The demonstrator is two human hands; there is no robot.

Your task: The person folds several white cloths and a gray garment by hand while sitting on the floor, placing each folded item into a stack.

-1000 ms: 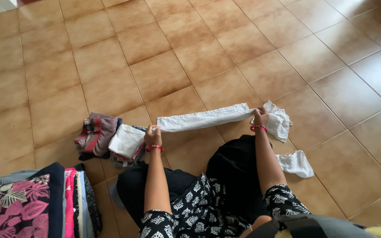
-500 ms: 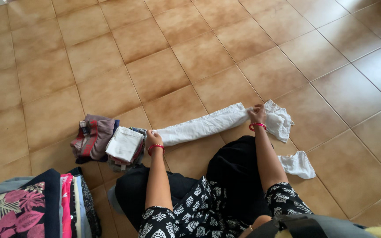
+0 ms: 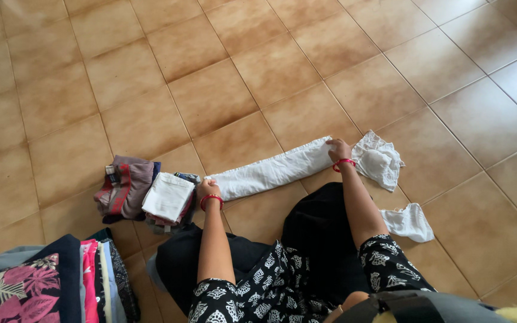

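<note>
One long white garment [image 3: 273, 170] lies flat on the tiled floor [image 3: 222, 72], folded into a narrow strip that runs slantwise from lower left to upper right. Two hands work it, one at each end. The left hand [image 3: 206, 188] sits at the lower left end, fingers curled down onto the cloth; whether it pinches the fabric or only presses it cannot be told. The right hand [image 3: 337, 149] lies at the upper right end, palm down and fingers laid flat on the cloth. Each wrist carries one red bangle.

Two smaller white pieces lie apart from the strip: a crumpled white cloth [image 3: 378, 160] just beside the right hand, and a small white piece [image 3: 410, 222] nearer the person's knee. Left of the left hand stand two small piles: one topped by a folded white cloth [image 3: 168, 197], touching the strip's end, and a maroon and grey bundle [image 3: 125, 186] just beside it. One larger stack of folded clothes [image 3: 55, 284] fills the lower left corner.

Beyond the strip the floor stretches wide to the top edge; the near side is closed in by the person's legs.
</note>
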